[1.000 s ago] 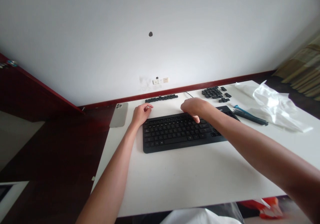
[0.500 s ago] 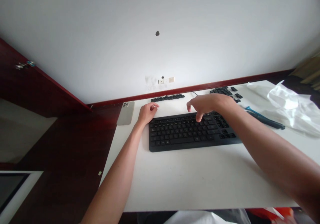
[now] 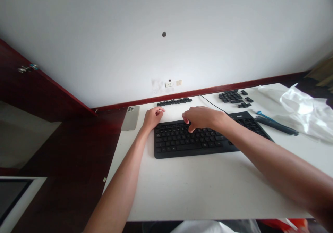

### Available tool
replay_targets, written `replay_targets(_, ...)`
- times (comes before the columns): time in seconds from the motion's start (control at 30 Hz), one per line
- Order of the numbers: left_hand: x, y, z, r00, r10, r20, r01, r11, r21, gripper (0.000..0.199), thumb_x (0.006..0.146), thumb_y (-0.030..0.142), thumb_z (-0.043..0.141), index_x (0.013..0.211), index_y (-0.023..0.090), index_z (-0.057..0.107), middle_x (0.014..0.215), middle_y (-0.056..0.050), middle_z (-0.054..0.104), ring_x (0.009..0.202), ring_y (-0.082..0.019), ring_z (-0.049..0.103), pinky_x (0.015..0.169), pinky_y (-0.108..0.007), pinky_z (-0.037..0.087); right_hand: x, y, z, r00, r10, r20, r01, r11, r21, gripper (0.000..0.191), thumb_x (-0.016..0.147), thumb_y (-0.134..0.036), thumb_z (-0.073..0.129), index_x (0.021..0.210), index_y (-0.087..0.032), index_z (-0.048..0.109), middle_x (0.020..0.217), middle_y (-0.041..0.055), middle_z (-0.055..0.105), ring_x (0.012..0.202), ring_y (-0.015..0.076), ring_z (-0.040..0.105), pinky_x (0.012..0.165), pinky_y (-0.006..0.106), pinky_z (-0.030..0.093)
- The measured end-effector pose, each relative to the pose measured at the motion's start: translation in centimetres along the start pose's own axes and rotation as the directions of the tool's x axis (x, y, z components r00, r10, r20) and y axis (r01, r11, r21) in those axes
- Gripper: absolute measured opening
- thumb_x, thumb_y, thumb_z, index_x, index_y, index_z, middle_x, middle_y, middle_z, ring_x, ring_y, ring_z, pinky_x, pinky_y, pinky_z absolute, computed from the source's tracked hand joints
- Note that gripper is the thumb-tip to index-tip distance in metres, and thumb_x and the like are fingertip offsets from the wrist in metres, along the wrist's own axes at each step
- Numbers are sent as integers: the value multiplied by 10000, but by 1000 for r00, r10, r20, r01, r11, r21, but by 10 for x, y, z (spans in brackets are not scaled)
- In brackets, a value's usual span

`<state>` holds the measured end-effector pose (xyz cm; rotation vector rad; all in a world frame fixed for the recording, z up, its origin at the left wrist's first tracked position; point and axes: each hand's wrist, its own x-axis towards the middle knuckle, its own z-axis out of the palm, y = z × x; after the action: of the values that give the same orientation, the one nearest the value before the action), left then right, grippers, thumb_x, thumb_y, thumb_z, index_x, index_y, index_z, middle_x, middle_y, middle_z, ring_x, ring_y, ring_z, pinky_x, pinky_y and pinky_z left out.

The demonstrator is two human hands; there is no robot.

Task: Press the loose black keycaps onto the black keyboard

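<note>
A black keyboard [image 3: 187, 146] lies on the white table [image 3: 203, 188]. My right hand [image 3: 201, 117] is over its upper middle, thumb pointing down at the keys and fingers bent, thumb and forefinger apart; I see nothing between them. The forearm covers part of the keyboard's right side. My left hand [image 3: 153, 117] rests on the table by the keyboard's upper left corner, fingers curled in towards the thumb, with nothing visible in them. Behind the keyboard lies a row of loose keycaps [image 3: 174, 102]. More loose keycaps [image 3: 230, 96] are grouped at the back right.
A phone [image 3: 130, 117] lies at the table's left edge. Right of the keyboard are a dark tool-like strip [image 3: 277, 125] with a blue piece [image 3: 264, 115] and a crumpled clear plastic bag [image 3: 301, 104]. A cable [image 3: 213, 103] runs back from the keyboard. Wall sockets [image 3: 173, 83] are behind.
My right hand has moved left and slightly down over the keys, uncovering the cable and the keyboard's upper right. My left hand has stayed in place.
</note>
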<state>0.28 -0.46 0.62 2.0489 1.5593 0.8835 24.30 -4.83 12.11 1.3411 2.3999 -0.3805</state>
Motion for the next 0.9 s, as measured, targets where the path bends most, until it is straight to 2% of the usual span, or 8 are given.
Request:
replay_targets(0.1, 0, 0, 1, 1000, 12, -1, -12, 1000, 5, 242, 851, 250, 543, 929, 210, 769, 579, 52, 485, 568, -130, 444, 594, -259, 319, 1, -7, 4, 996, -48, -70, 49, 999, 11, 366, 790, -384, 821, 1085, -185, 733, 1010, 110, 719, 973, 313, 678, 669, 319, 401)
replay_targets(0.2, 0, -1, 1, 1000, 26, -2, -26, 1000, -3, 247, 843, 244, 537, 930, 203, 765, 579, 53, 480, 569, -127, 440, 592, -255, 322, 1, -15, 9, 995, -73, -62, 74, 997, 12, 298, 776, -320, 837, 1024, -184, 741, 978, 97, 729, 935, 297, 690, 649, 308, 389)
replay_targets(0.33, 0, -2, 1, 999, 35, -5, -35, 999, 1, 250, 841, 249, 539, 934, 201, 767, 585, 50, 505, 569, -123, 445, 592, -251, 324, -1, -24, 12, 985, -88, -145, 89, 996, -3, 285, 787, -335, 834, 1016, -194, 738, 945, 89, 734, 914, 297, 699, 634, 312, 380)
replay_targets(0.43, 0, -3, 1, 999, 43, 0, -43, 999, -1, 254, 844, 258, 540, 940, 194, 766, 573, 50, 496, 561, -125, 438, 588, -252, 322, -2, -30, 15, 987, -110, -113, 110, 994, -6, 232, 797, -305, 828, 975, -184, 741, 909, 86, 740, 874, 290, 708, 611, 310, 375)
replay_targets(0.57, 1, -5, 2, 999, 44, -6, -44, 999, 10, 263, 850, 259, 530, 947, 190, 764, 577, 44, 513, 567, -131, 445, 596, -252, 328, -3, -41, 17, 970, -139, -199, 130, 990, -56, 209, 825, -303, 805, 972, -171, 738, 900, 96, 741, 840, 290, 712, 604, 307, 385)
replay_targets(0.73, 0, -3, 2, 999, 47, -4, -47, 999, 1, 255, 855, 253, 527, 944, 196, 759, 566, 50, 481, 563, -130, 438, 598, -248, 333, -1, -50, 22, 963, -184, -199, 177, 983, -50, 164, 865, -296, 762, 958, -166, 725, 864, 101, 736, 799, 279, 711, 613, 301, 409)
replay_targets(0.8, -1, -2, 1, 999, 47, -22, -47, 999, -13, 253, 858, 248, 522, 953, 198, 751, 558, 55, 456, 556, -129, 424, 595, -246, 336, 1, -49, 25, 950, -188, -251, 179, 982, -58, 195, 879, -342, 746, 969, -172, 718, 864, 108, 732, 798, 289, 709, 622, 309, 420)
replay_targets(0.9, -2, 0, -1, 994, 15, -112, -18, 999, -27, 255, 867, 242, 515, 987, 195, 735, 571, 53, 457, 565, -131, 429, 608, -243, 358, 2, -51, 30, 946, -207, -249, 199, 978, -58, 136, 932, -299, 675, 933, -166, 704, 811, 104, 726, 760, 270, 709, 624, 300, 416)
